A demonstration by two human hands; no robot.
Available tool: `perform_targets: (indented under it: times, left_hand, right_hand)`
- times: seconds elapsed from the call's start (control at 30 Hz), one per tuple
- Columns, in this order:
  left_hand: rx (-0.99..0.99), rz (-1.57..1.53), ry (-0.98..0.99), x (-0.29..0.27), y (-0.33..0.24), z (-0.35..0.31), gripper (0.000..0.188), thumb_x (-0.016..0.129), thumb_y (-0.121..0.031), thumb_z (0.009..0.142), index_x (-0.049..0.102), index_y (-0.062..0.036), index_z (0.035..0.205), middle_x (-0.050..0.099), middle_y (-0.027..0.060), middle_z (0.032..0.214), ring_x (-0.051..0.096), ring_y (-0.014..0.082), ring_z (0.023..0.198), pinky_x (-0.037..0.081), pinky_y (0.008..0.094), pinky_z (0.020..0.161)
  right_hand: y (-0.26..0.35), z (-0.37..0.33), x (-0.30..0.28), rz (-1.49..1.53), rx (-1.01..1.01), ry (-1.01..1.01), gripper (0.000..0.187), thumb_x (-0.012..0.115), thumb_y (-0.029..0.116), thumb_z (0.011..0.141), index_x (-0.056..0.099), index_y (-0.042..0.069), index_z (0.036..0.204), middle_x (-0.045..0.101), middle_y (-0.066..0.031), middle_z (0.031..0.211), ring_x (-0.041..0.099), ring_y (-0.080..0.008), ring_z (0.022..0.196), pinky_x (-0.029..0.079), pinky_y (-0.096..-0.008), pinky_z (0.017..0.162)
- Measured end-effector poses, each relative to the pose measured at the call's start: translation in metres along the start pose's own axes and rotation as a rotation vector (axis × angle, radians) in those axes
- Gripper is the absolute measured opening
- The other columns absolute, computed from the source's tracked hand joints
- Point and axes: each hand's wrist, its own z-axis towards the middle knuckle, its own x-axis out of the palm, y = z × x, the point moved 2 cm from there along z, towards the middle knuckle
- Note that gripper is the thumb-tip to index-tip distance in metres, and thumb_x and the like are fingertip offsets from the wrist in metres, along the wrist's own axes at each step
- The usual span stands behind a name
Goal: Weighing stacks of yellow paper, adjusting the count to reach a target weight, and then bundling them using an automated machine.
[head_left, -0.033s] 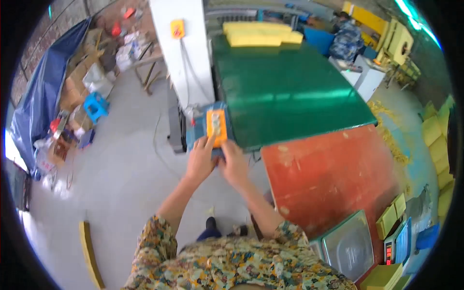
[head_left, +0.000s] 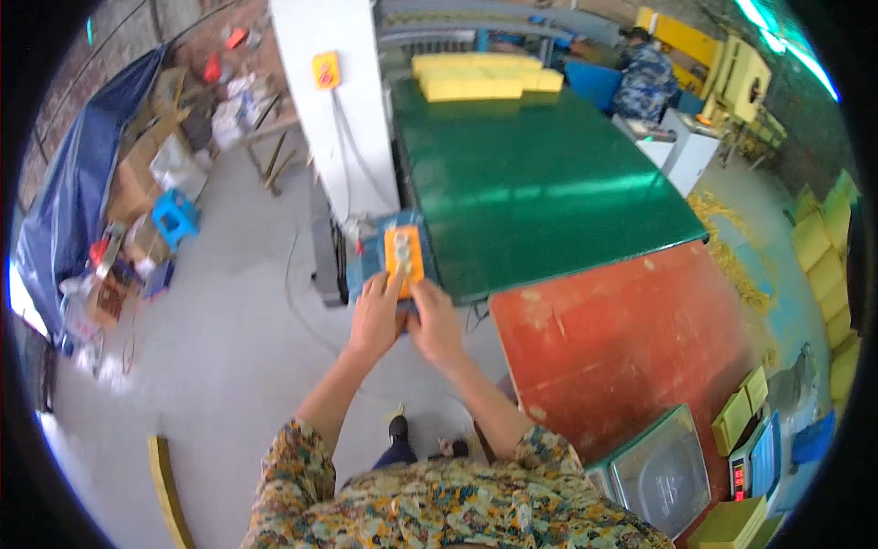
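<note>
An orange push-button box (head_left: 414,252) with a column of pale buttons sits on a blue housing (head_left: 366,267) by the white pillar. My left hand (head_left: 376,318) is closed at the box's near left side, its index finger stretched onto a lower button. At the near right side, my right hand (head_left: 435,322) wraps its fingers about the edge, with the thumb side against the box. The undersides of both hands are hidden.
Right of the box extends a green-topped table (head_left: 540,183) bearing yellow blocks (head_left: 471,80). Nearer is a red board (head_left: 613,339), with a scale (head_left: 660,471) beside it. A person (head_left: 645,82) works far right. A yellow strip (head_left: 167,489) lies on the floor.
My view has shifted slightly, so the box and table sit a little lower and further left. Both hands stay at the box.
</note>
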Motion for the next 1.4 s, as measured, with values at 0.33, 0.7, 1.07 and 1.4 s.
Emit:
perform_targets:
  times: [0.33, 0.7, 1.07, 1.4]
  left_hand:
    - [0.228, 0.028, 0.052, -0.003, 0.084, 0.070, 0.046, 0.069, -0.009, 0.074, 0.062, -0.0044, 0.119, 0.056, 0.0172, 0.119, 0.054, 0.0348, 0.112, 0.044, 0.0448, 0.090]
    - [0.344, 0.048, 0.204, -0.005, 0.119, 0.101, 0.041, 0.067, -0.015, 0.077, 0.062, -0.0084, 0.117, 0.067, 0.0103, 0.074, 0.065, 0.0282, 0.072, 0.050, 0.0422, 0.065]
    - [0.250, 0.033, 0.289, 0.001, 0.133, 0.091, 0.050, 0.065, -0.016, 0.079, 0.057, -0.0093, 0.127, 0.068, 0.0104, 0.069, 0.068, 0.0285, 0.061, 0.053, 0.0426, 0.054]
    - [0.222, 0.052, 0.273, 0.003, 0.133, 0.091, 0.046, 0.066, -0.022, 0.081, 0.058, -0.0123, 0.125, 0.066, 0.0122, 0.066, 0.067, 0.0294, 0.058, 0.052, 0.0429, 0.053]
  right_hand:
    - [-0.022, 0.067, 0.069, -0.140, 0.102, 0.054, 0.055, 0.062, -0.001, 0.074, 0.053, 0.003, 0.128, 0.054, -0.0196, 0.127, 0.052, -0.0411, 0.115, 0.045, -0.0488, 0.097]
    - [-0.011, 0.082, 0.101, -0.130, 0.226, -0.061, 0.048, 0.061, -0.003, 0.073, 0.058, 0.002, 0.121, 0.057, -0.0192, 0.125, 0.054, -0.0392, 0.115, 0.045, -0.0451, 0.099]
    - [0.005, 0.083, 0.103, -0.134, 0.222, -0.076, 0.046, 0.063, -0.004, 0.073, 0.059, 0.002, 0.118, 0.060, -0.0171, 0.121, 0.056, -0.0382, 0.112, 0.047, -0.0449, 0.095]
    - [0.008, 0.088, 0.100, -0.126, 0.225, -0.036, 0.048, 0.064, -0.004, 0.075, 0.056, 0.002, 0.121, 0.060, -0.0175, 0.122, 0.055, -0.0382, 0.114, 0.046, -0.0437, 0.097]
